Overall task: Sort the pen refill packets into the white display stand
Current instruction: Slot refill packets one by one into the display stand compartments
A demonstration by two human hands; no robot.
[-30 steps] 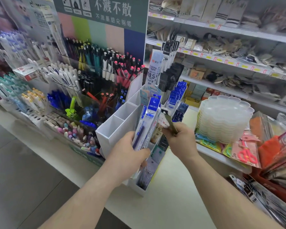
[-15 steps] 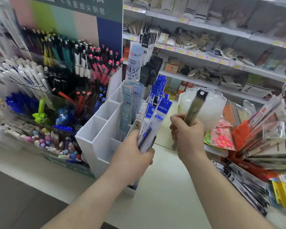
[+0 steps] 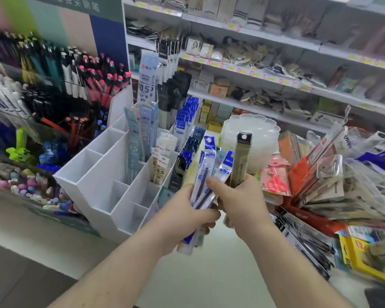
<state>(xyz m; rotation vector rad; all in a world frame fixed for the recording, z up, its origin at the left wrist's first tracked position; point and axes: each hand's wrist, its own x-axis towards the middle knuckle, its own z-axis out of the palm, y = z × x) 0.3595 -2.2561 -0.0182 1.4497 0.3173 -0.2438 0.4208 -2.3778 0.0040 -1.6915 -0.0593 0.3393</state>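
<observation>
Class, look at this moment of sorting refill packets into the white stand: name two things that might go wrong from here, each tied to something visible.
1. The left hand grips a fanned bunch of blue refill packets; one may slip out while the right hand, already holding the grey packet, reaches into it.
2. The white display stand has narrow compartments beside standing packets; a packet might land in the wrong one.

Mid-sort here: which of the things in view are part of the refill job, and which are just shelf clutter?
Job:
- white display stand
- blue refill packets gripped by left hand
- olive-grey packet held by right hand
- packets already standing in the stand

Clutter:
- pen racks
- stacked clear trays
- pink scissors pack
- yellow box
</observation>
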